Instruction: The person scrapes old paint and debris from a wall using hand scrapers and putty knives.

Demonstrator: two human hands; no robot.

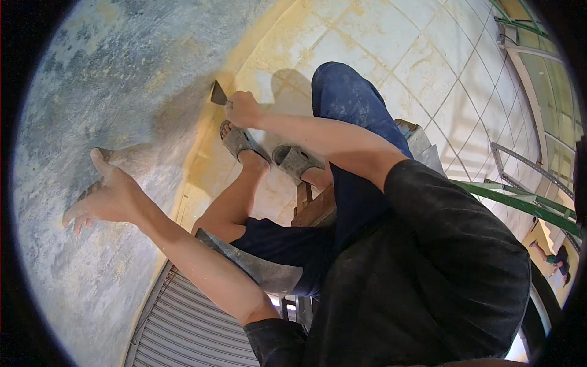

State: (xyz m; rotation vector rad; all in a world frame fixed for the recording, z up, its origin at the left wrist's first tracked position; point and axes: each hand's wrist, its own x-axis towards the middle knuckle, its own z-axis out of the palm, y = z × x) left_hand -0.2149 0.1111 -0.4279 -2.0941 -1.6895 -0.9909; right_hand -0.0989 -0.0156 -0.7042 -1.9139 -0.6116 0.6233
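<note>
My right hand [245, 110] grips a putty knife [218, 94]. The blade points at the foot of a patchy grey-and-yellow wall [114, 91], where wall and floor meet; whether it touches the wall I cannot tell. My left hand [110, 195] is spread against the same wall, thumb apart from the fingers, holding nothing. Yellow dust [202, 142] lies along the wall's base, close to one of my grey sandals [238, 140]. Between my left forearm and thigh is a curved grey sheet-like piece [270, 270], partly hidden by the arm.
Beneath me is a wooden stool [316, 208]. Dusty pale tiles [371, 36] cover the floor. A grey roller shutter [192, 321] adjoins the wall. Green metal framing [518, 204] stands at right, near a slotted metal bar [532, 167]. Another person [557, 261] is at the far right.
</note>
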